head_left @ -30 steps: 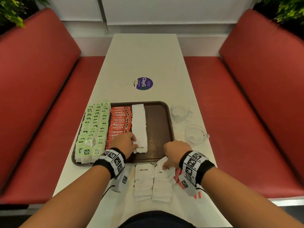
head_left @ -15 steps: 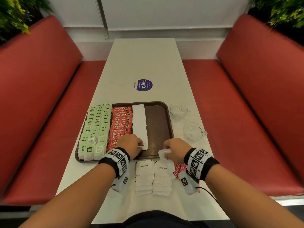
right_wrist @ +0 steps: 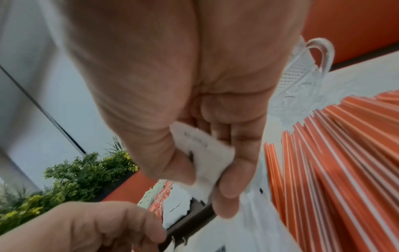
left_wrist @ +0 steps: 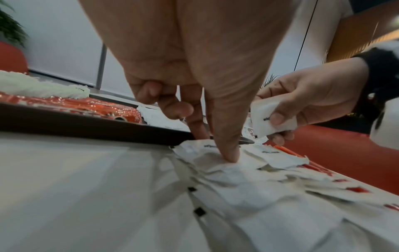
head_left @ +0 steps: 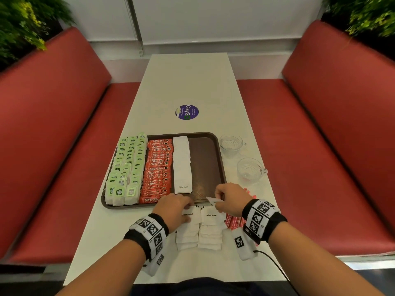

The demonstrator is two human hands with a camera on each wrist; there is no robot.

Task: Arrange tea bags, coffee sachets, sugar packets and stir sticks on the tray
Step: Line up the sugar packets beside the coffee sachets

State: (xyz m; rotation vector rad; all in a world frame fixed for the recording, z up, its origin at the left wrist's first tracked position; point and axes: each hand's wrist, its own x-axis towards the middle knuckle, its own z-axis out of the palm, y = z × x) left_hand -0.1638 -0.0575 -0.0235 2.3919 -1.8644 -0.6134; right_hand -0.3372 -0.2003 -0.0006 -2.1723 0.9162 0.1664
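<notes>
A brown tray point(head_left: 222, 167) holds rows of green tea bags point(head_left: 126, 167), red coffee sachets point(head_left: 158, 167) and white sugar packets point(head_left: 181, 163); its right part is bare. More sugar packets point(head_left: 201, 229) lie in two stacks on the table in front of it. My left hand point(head_left: 189, 210) is on the left stack, thumb point(left_wrist: 228, 156) pressing the top packet, index finger at its far edge. My right hand point(head_left: 218, 201) pinches one sugar packet point(right_wrist: 207, 156) just above the tray's near rim. Red stir sticks point(head_left: 235, 221) lie partly hidden under my right wrist.
Two glass cups point(head_left: 232, 144) point(head_left: 251, 169) stand right of the tray, the nearer one close to my right hand. A purple sticker point(head_left: 188, 112) marks the table beyond the tray. Red benches flank the narrow white table.
My left hand has come back from the tray's sugar row to the stack on the table. My right hand has lifted a packet off the stack and carried it towards the tray.
</notes>
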